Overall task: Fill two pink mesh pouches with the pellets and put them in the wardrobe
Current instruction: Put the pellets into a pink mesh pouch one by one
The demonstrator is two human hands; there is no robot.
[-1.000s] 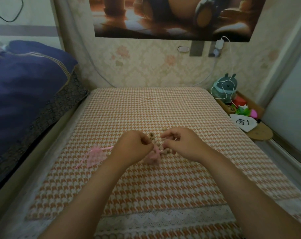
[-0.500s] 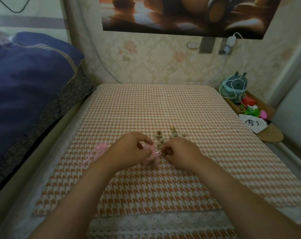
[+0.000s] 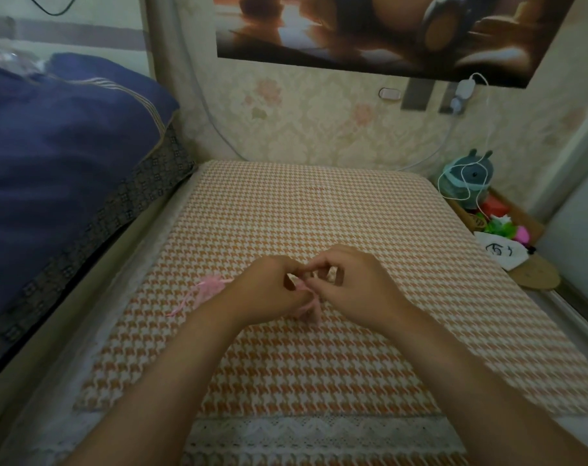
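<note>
**While both grips meet over one pink pouch, the second lies to the side**

Where the middle of the houndstooth cloth (image 3: 319,203) lies, my left grip (image 3: 269,287) is clamped on a pink mesh pouch (image 3: 311,307). Its fingers are curled round the gathered top, and the soft body of the pouch hangs below my knuckles, on the side toward the cloth's near edge. My right grip (image 3: 356,284) is drawn up against the left one over that same middle patch, with its fingers curled and thumb and forefinger at the pouch's mouth. The blur there keeps me from telling whether they pinch the mesh, hold something small, or only touch.

A second pouch (image 3: 208,287) lies flat on the cloth, left of its middle and just beside my left wrist. Its thin pink ribbon trails toward the cloth's near left corner.

Off the cloth's left edge a blue quilt (image 3: 67,146) is heaped higher than the cloth. Along the near edge runs a white lace trim (image 3: 319,432). Past the far right corner sits a teal plush toy (image 3: 467,176) with a white cable (image 3: 477,196) looped over it. Further along that right edge lies a white bag (image 3: 498,255) with a scribble on it. On the wall above the cloth's far edge hangs a dark poster (image 3: 370,28)
</note>
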